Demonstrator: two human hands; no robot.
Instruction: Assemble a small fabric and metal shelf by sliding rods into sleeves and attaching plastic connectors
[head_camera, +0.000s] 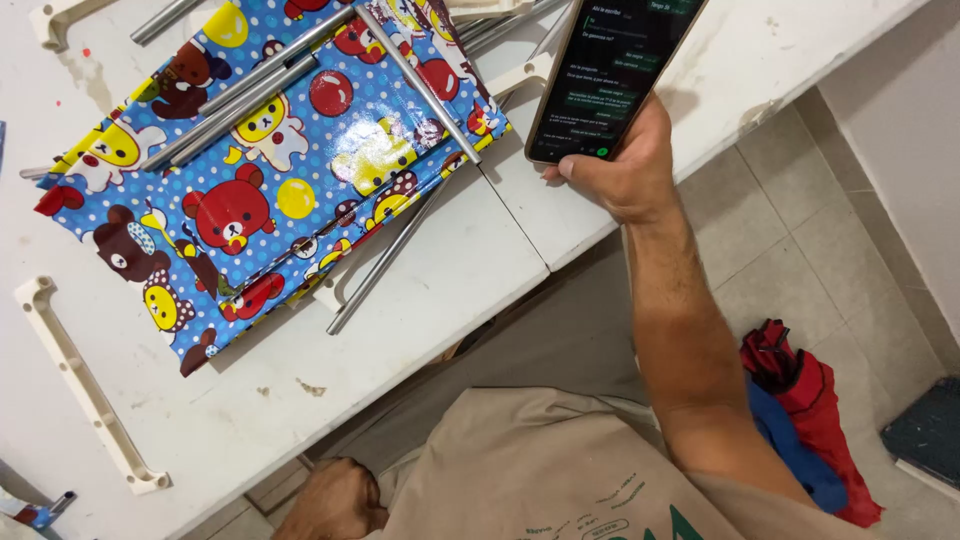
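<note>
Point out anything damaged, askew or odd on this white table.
The white table has chipped, stained patches near its front edge. Silver metal rods lie scattered askew over and under the blue cartoon-bear patterned sheet. A red folded umbrella lies on the floor.

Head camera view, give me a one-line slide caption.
Right hand holds up a smartphone over a white table bearing bear-print fabric and metal tubes.

Bright even light, glare on glossy cloth (270, 160), sharp focus

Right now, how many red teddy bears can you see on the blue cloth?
1 whole red bear, near the middle of the blue cloth. More may be hidden in the folds or under the metal rods.
</note>
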